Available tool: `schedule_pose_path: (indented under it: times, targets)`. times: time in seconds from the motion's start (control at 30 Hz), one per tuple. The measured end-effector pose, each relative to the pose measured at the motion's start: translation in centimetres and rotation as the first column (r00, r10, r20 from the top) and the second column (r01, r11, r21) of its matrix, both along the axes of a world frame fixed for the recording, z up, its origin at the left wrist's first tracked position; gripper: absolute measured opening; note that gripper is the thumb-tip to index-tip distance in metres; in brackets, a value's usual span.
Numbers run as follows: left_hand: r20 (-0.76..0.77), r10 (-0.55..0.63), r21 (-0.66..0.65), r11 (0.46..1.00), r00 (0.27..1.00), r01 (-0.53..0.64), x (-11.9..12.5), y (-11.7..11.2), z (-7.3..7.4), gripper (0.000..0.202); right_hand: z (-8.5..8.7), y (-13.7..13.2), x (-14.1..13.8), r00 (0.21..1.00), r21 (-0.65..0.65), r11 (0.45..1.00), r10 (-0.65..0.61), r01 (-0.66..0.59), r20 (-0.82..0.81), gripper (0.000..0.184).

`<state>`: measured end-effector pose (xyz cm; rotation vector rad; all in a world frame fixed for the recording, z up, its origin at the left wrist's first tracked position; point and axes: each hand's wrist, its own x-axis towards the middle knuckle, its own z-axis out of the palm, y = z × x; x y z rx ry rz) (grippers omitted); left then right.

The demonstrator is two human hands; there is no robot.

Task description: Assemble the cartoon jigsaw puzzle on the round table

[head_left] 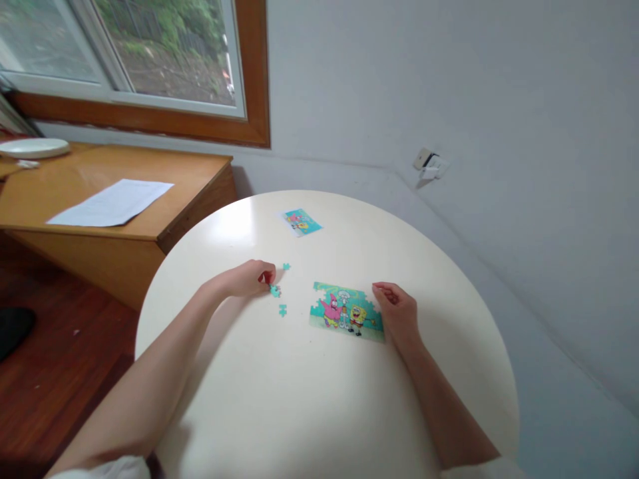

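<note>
A partly joined jigsaw puzzle (332, 322) lies flat on the round white table (299, 412), showing cartoon figures on a teal ground. Gaps notch its upper edge, left side and upper right corner. My left hand (247, 278) is left of it, thumb and fingertips pinched on a small teal puzzle piece (275, 291) low over the tabletop. Two loose teal pieces lie close by, an upper piece (286, 267) and a lower piece (283, 311). Along the puzzle's right edge rests my right hand (399, 309), fingers curled together; anything inside them is hidden.
Toward the table's far side lies a small picture card (302, 222) with similar figures. A wooden desk (200, 179) stands at the left, bearing a sheet of paper (112, 203) and a round white object (34, 148). The wall (449, 80) with a plugged socket (430, 164) borders the right.
</note>
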<state>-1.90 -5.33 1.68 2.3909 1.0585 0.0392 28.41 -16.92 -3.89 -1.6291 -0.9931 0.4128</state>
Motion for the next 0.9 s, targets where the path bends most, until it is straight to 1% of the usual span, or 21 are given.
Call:
schedule_pose_path:
  times: [0.1, 0.2, 0.27, 0.33, 0.37, 0.43, 0.5, 0.57, 0.63, 0.7, 0.8, 0.87, 0.9]
  targets:
    - [0.049, 0.046, -0.014, 0.999, 0.998, -0.045, -0.4, 0.4, 0.1, 0.019, 0.0, 0.0, 0.0, 1.0, 0.0, 1.0, 0.006, -0.006, 0.001, 0.028]
    - [0.135, 0.159, 0.013, 0.987, 0.978, -0.162, -0.8, 1.0, 0.3, 0.024, 0.0, 0.0, 0.0, 1.0, -0.003, 1.0, 0.015, -0.015, 0.009, 0.028]
    - [0.208, 0.215, 0.029, 0.974, 0.954, -0.226, -0.9, 1.2, 0.4, 0.023, 0.0, -0.1, -0.1, 1.0, -0.003, 1.0, 0.014, -0.014, 0.026, 0.028]
    - [0.289, 0.241, -0.009, 0.968, 0.926, -0.25, -0.5, 1.2, 0.3, 0.02, 0.1, -0.1, -0.2, 0.998, -0.001, 1.0, 0.007, -0.007, 0.058, 0.028]
    - [0.33, 0.248, -0.051, 0.968, 0.911, -0.245, -0.1, 0.9, 0.3, 0.019, 0.1, -0.2, -0.4, 0.996, -0.001, 1.0, 0.002, -0.002, 0.087, 0.028]
    - [0.42, 0.254, -0.148, 0.966, 0.872, -0.21, 1.1, 0.2, -0.1, 0.021, 0.4, -0.5, -0.8, 0.984, 0.001, 1.0, -0.005, 0.004, 0.178, 0.026]
    - [0.517, 0.259, -0.25, 0.957, 0.816, -0.145, 2.6, -0.9, -0.5, 0.02, 0.8, -0.8, -1.5, 0.954, 0.022, 1.0, 0.012, -0.019, 0.299, 0.025]
    - [0.567, 0.259, -0.329, 0.941, 0.782, -0.073, 4.2, -2.1, -1.1, 0.017, 1.3, -1.2, -2.5, 0.912, 0.06, 0.993, 0.066, -0.098, 0.404, 0.023]
    - [0.588, 0.251, -0.4, 0.916, 0.769, 0.007, 5.4, -3.3, -1.5, 0.012, 1.8, -1.5, -3.6, 0.865, 0.089, 0.971, 0.154, -0.222, 0.477, 0.024]
    - [0.578, 0.246, -0.472, 0.879, 0.778, 0.072, 6.2, -4.3, -1.7, 0.011, 2.0, -1.8, -4.7, 0.789, 0.093, 0.923, 0.263, -0.373, 0.556, 0.026]
    - [0.533, 0.202, -0.54, 0.829, 0.822, 0.147, 6.8, -5.2, -1.9, 0.01, 2.1, -1.9, -6.0, 0.658, 0.081, 0.826, 0.38, -0.558, 0.65, 0.027]
    - [0.538, 0.203, -0.567, 0.805, 0.818, 0.173, 7.0, -5.4, -2.0, 0.012, 1.9, -2.0, -6.4, 0.605, 0.068, 0.779, 0.424, -0.623, 0.674, 0.026]
    - [0.552, 0.221, -0.579, 0.796, 0.804, 0.178, 7.1, -5.5, -2.1, 0.014, 1.7, -2.0, -6.4, 0.598, 0.066, 0.771, 0.434, -0.634, 0.673, 0.026]
